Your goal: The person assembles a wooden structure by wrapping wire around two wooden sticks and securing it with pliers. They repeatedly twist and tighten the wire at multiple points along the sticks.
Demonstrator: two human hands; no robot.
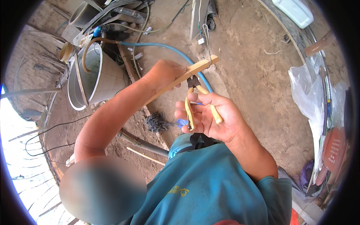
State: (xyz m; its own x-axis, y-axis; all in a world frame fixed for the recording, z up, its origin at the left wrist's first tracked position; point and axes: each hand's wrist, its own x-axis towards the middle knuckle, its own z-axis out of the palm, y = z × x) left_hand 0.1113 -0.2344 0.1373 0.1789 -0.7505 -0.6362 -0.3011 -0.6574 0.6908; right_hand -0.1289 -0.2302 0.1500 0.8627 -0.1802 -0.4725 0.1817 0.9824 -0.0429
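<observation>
My left hand (167,75) is closed around a squared wooden stick (200,65), which slants up to the right. Near the stick's far end a thin wire (209,47) loops round it and runs upward. My right hand (221,118), palm up, holds pliers (191,108) with yellow handles spread apart, one handle against the fingers and the other by the thumb. The dark head of the pliers sits just under the stick, close to my left fingertips; whether it touches the wood I cannot tell.
A large pale bucket (112,77) stands at the left, with a blue hose (161,45) crossing the dirt floor (258,75). Pipes and scrap (123,17) lie at the far left. Clear plastic sheeting (305,82) and a reddish-brown plastic piece (333,150) are at the right.
</observation>
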